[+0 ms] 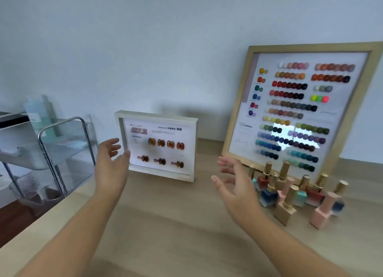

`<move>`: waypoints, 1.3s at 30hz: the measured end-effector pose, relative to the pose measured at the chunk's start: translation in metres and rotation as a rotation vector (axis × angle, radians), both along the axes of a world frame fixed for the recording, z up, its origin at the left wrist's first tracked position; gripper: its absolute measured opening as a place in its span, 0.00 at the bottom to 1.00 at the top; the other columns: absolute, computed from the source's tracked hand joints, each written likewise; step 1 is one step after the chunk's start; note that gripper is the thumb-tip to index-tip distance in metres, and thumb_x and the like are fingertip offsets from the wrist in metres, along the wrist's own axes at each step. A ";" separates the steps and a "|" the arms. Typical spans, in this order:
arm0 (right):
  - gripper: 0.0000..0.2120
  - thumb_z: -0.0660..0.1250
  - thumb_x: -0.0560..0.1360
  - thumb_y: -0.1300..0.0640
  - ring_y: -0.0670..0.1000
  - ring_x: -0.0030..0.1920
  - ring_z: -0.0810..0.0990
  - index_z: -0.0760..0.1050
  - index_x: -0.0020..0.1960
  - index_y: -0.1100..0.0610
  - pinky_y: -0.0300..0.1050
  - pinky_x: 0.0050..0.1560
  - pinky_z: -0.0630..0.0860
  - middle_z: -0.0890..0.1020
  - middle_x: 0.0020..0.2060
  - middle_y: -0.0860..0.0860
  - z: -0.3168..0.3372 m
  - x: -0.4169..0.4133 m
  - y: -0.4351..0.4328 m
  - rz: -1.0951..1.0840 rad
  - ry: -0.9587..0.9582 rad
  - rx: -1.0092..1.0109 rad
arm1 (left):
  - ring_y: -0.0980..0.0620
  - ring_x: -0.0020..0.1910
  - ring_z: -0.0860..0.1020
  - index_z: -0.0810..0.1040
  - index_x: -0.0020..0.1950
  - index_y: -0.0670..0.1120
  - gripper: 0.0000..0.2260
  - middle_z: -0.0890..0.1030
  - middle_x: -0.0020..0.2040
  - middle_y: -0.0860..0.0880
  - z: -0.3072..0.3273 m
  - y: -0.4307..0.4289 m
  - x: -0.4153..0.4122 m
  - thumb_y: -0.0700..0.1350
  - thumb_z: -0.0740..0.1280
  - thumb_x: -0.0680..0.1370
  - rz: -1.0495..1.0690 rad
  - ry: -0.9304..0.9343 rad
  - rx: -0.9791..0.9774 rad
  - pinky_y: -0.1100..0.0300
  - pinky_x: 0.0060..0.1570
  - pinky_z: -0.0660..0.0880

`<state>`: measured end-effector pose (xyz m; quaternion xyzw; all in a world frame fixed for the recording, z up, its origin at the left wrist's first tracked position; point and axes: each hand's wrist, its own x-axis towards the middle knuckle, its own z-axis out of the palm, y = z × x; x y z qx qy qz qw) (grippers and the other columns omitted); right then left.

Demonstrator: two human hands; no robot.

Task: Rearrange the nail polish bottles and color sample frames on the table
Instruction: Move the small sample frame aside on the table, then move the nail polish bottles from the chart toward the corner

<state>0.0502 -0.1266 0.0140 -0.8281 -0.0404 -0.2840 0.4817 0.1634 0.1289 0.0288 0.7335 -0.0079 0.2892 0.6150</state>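
Observation:
A small white sample frame (pixel 157 146) with brown nail swatches stands upright against the wall at the table's middle back. My left hand (pixel 110 162) hovers open just left of it, fingertips near its left edge. To the right, a large wooden sample frame (pixel 298 111) with many colour rows leans on the wall. Several nail polish bottles (pixel 290 194) with gold caps cluster in front of it, in pink, blue, red and teal. My right hand (pixel 232 179) is open between the small frame and the bottles, holding nothing.
The light wooden table (pixel 165 225) spans the foreground. A clear plastic trolley (pixel 53 150) with metal rails and a pale bottle stands off the table's left edge. A plain wall lies behind.

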 end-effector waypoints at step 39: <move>0.13 0.72 0.69 0.53 0.38 0.42 0.79 0.70 0.47 0.40 0.31 0.43 0.75 0.80 0.40 0.40 -0.032 -0.168 -0.233 -0.508 0.154 -0.061 | 0.58 0.42 0.76 0.70 0.51 0.53 0.18 0.79 0.46 0.53 -0.048 -0.293 -0.166 0.57 0.73 0.68 -0.569 0.110 0.673 0.65 0.40 0.74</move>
